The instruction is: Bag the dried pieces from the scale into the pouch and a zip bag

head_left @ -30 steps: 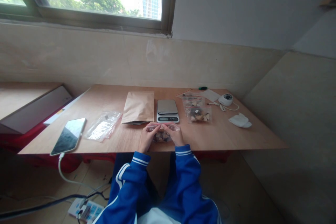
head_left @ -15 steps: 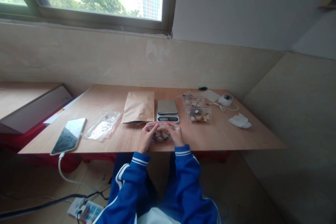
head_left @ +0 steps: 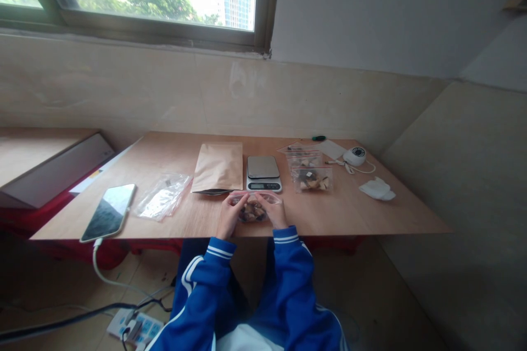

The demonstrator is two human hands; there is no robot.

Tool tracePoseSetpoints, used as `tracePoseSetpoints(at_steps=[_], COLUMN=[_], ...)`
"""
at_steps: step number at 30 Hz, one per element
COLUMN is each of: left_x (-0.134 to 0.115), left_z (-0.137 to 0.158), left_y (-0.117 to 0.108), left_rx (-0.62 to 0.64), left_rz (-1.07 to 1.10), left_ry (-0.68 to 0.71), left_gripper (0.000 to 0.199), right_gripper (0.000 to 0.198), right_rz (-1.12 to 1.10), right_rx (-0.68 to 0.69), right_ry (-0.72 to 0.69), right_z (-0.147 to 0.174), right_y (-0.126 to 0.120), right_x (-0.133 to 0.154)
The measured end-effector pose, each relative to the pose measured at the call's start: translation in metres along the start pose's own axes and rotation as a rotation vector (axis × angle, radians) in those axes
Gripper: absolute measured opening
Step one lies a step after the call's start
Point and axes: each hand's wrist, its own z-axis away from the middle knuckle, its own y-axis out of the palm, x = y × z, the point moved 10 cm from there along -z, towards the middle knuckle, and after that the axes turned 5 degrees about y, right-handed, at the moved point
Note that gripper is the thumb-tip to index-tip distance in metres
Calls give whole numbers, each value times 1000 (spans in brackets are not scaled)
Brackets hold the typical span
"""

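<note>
A clear zip bag [head_left: 252, 211] with brown and pale dried pieces in it lies at the table's front edge. My left hand [head_left: 230, 214] pinches its top strip from the left, thumb on the strip. From the right, my right hand [head_left: 273, 210] pinches the same strip, its thumb close to the left one. Just beyond the bag stands a small digital scale [head_left: 263, 171] with a bare metal plate. A brown paper pouch [head_left: 219, 167] lies left of the scale, its dark mouth toward me.
Several filled zip bags [head_left: 313, 180] lie in a row right of the scale. Flat clear bags [head_left: 162, 197] and a charging phone [head_left: 110, 211] are at the left. A white camera [head_left: 354, 156] and crumpled tissue [head_left: 377, 189] sit at the right.
My right thumb has slid slightly left along the bag's top strip, toward the left thumb. The left hand keeps its place, and the things on the table have not moved.
</note>
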Motion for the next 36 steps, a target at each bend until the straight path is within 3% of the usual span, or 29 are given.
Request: tracePoseSetpoints(at_steps=[8,12,18,26,36], left_x=[-1,-4,-6,-4,-2], left_z=[-1,-1,-1,-1,-1], left_y=[-2,0,5,3,3], left_rx=[-16,-7,28,5,11], left_rz=[-19,-6,27,8,31], left_ry=[18,28,31,32,12], left_gripper=[34,32,33,30,29], right_gripper=[18,24,29,19,22], right_rz=[31,-6,-81,-39,-13], right_rx=[-13,-27,56,25,-29], right_ry=[-55,13,94,21,10], right_z=[2,0,-1,0,3], right_y=[1,3,13,11,12], right_x=[12,1,-12,-4,4])
